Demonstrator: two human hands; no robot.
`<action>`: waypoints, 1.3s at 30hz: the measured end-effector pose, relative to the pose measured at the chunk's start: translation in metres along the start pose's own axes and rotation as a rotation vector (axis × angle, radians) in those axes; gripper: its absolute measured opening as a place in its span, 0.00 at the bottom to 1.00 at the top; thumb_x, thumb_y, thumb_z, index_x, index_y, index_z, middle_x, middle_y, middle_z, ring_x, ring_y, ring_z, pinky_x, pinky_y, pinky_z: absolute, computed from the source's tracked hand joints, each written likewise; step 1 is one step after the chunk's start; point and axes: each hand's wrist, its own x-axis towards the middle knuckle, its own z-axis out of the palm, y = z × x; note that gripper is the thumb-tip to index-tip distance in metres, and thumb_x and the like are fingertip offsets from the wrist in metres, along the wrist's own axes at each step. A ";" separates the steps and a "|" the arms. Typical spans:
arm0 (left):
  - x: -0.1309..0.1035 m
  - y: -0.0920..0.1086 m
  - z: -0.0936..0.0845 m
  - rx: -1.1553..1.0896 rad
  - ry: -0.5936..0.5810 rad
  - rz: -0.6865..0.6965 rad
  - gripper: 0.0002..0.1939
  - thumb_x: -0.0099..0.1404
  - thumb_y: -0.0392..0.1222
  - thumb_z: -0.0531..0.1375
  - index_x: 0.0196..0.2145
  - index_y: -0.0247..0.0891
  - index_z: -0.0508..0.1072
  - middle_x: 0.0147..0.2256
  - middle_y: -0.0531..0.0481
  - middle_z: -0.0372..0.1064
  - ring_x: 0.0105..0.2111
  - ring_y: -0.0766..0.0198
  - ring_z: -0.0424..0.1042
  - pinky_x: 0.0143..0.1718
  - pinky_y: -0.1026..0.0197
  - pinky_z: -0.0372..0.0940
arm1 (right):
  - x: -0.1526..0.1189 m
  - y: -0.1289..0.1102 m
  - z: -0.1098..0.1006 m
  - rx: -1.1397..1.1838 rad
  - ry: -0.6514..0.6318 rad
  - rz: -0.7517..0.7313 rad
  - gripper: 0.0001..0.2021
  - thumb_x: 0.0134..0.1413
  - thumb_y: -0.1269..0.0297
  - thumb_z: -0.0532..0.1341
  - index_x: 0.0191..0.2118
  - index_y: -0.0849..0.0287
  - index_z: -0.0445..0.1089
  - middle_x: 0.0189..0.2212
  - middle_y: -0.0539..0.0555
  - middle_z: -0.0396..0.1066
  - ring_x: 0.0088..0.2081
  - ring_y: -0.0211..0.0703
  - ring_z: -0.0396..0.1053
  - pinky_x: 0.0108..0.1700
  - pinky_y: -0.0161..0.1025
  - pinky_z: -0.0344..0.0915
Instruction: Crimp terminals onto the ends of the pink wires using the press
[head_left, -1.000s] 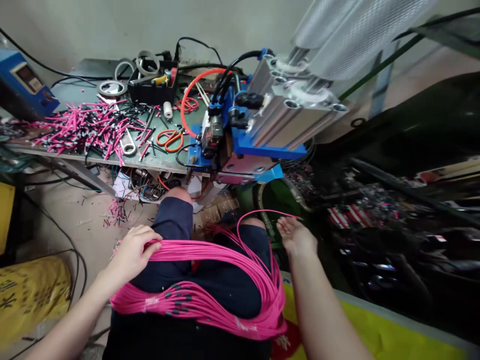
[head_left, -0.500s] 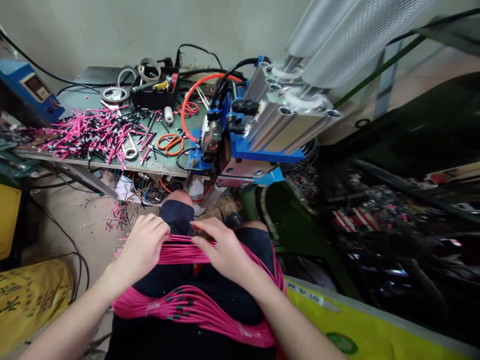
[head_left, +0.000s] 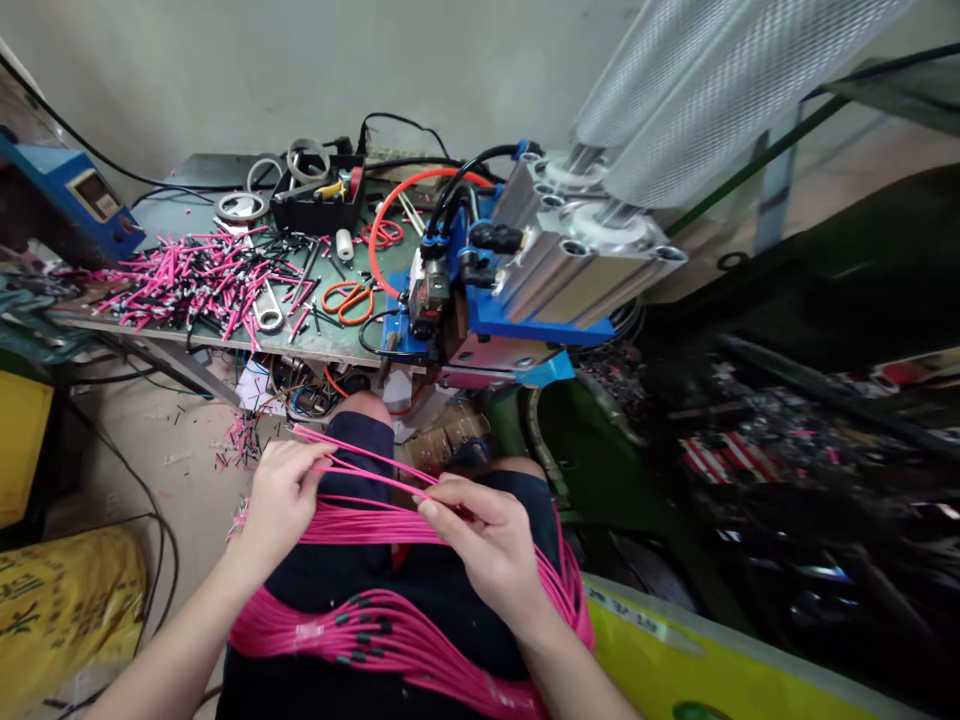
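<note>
A few thin pink cables (head_left: pixel 375 476) stretch between my hands above my lap. My left hand (head_left: pixel 279 500) is closed, pinching them near their left part. Thumb and fingers of my right hand (head_left: pixel 491 545) grip the same cables farther right; one cable's tip pokes up past the left fingers. Just below lies a loose bundle of pink cables (head_left: pixel 360 525) across my thighs, curving round to the right. Nearer my body rests a second pink bundle (head_left: pixel 442 655), with black sleeves on many strands and a clear wrap at its left.
On the workbench (head_left: pixel 300 335) lie a heap of pink and black cable offcuts (head_left: pixel 202 285), orange-handled scissors (head_left: pixel 347 302), tape rolls (head_left: pixel 241 206) and a black tool box (head_left: pixel 319 212). A pneumatic press (head_left: pixel 555 270) stands ahead right. A yellow sack (head_left: pixel 71 600) sits at the left.
Several cables have been lifted apart from the upper bundle. My right hand has moved right and closed on them, and my left hand keeps its pinch near the same spot.
</note>
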 end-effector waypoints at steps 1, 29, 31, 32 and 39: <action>-0.002 0.003 0.001 -0.100 0.096 -0.109 0.06 0.70 0.38 0.63 0.45 0.43 0.77 0.37 0.49 0.80 0.39 0.57 0.77 0.46 0.52 0.67 | -0.001 0.002 -0.002 0.024 0.022 -0.003 0.05 0.61 0.65 0.68 0.33 0.57 0.80 0.23 0.49 0.71 0.24 0.35 0.63 0.27 0.34 0.58; 0.036 0.115 0.037 -0.376 0.103 0.176 0.09 0.67 0.31 0.66 0.43 0.40 0.79 0.32 0.52 0.80 0.28 0.67 0.78 0.33 0.66 0.73 | 0.019 -0.046 -0.009 0.118 0.215 -0.071 0.04 0.60 0.62 0.70 0.38 0.55 0.79 0.35 0.54 0.76 0.38 0.43 0.74 0.41 0.39 0.72; 0.037 0.115 0.038 -0.314 0.093 0.307 0.15 0.68 0.29 0.64 0.50 0.40 0.78 0.35 0.51 0.81 0.30 0.66 0.77 0.35 0.65 0.72 | 0.017 -0.045 -0.009 0.107 0.229 -0.066 0.04 0.60 0.62 0.70 0.38 0.56 0.79 0.34 0.54 0.75 0.37 0.43 0.73 0.42 0.40 0.72; 0.038 0.115 0.038 -0.300 0.092 0.342 0.16 0.68 0.28 0.64 0.52 0.40 0.78 0.35 0.50 0.81 0.30 0.66 0.77 0.34 0.65 0.71 | 0.016 -0.044 -0.009 0.096 0.236 -0.066 0.04 0.60 0.62 0.70 0.38 0.56 0.79 0.34 0.54 0.75 0.38 0.44 0.73 0.42 0.40 0.71; 0.036 0.115 0.040 -0.346 0.106 0.417 0.21 0.66 0.22 0.64 0.52 0.41 0.78 0.35 0.49 0.79 0.31 0.65 0.74 0.32 0.62 0.70 | 0.012 -0.049 -0.009 -0.045 0.264 -0.117 0.02 0.61 0.69 0.67 0.36 0.55 0.76 0.33 0.52 0.74 0.35 0.43 0.72 0.38 0.39 0.69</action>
